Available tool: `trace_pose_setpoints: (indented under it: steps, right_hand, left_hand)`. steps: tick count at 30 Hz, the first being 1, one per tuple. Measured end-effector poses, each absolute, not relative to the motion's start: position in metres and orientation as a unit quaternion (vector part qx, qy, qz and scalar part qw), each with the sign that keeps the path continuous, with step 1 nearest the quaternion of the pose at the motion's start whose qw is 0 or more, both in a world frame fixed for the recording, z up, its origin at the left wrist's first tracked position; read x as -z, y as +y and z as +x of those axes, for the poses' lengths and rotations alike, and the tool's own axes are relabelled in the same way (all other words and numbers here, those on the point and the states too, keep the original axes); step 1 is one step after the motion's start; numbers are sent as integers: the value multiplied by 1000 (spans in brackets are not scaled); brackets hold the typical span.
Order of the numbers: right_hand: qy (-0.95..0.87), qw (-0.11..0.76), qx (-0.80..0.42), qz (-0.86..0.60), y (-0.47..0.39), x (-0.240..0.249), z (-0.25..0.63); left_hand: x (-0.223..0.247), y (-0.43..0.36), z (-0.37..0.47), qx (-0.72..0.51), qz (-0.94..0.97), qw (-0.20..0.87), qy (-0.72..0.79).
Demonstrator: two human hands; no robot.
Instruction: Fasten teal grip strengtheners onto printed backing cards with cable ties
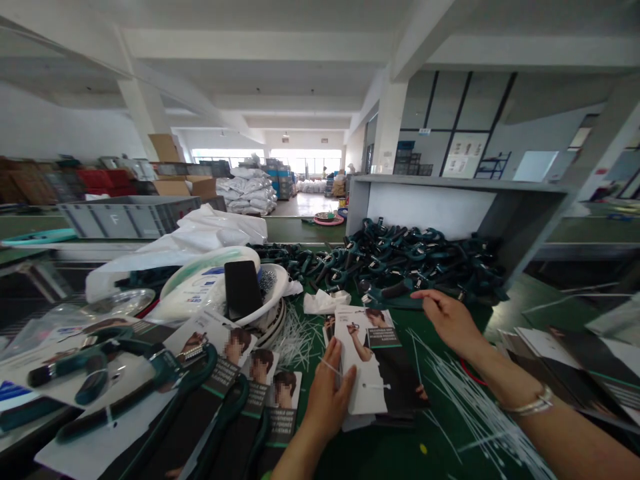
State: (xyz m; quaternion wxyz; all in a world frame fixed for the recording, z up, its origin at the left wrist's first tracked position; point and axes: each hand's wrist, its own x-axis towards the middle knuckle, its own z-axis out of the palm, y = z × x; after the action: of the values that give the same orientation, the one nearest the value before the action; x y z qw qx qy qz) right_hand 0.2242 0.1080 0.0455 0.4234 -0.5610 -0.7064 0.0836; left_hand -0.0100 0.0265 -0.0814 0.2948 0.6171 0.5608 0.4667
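While the stack of printed cards (363, 373) is steadied at its left edge by the left hand (325, 397), its thumb and fingers parted, light, even pressure is best kept so that the top card is neither bent nor slid askew. The right hand (450, 323) is held with its index finger extended at the near tool (387, 293), just beyond the cards and before the heaped tools (425, 257); whether anything is pinched there cannot be told, and the loose white ties (465, 400) are best left undragged.
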Motion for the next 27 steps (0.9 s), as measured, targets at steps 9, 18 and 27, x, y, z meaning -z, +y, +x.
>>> trace_pose_setpoints:
  steps: [9,18,27]
  right_hand:
    - [-772,361,121,-509,97,-59,180]
    - [-854,248,103,-446,41,-8,182]
    - [-868,206,-35,-451,22,-18,194]
  left_hand:
    - [82,28,-11,-485,613,287,554]
    - [80,27,-10,-520,580,320,539]
    - [28,34,-25,-556,511,340,560]
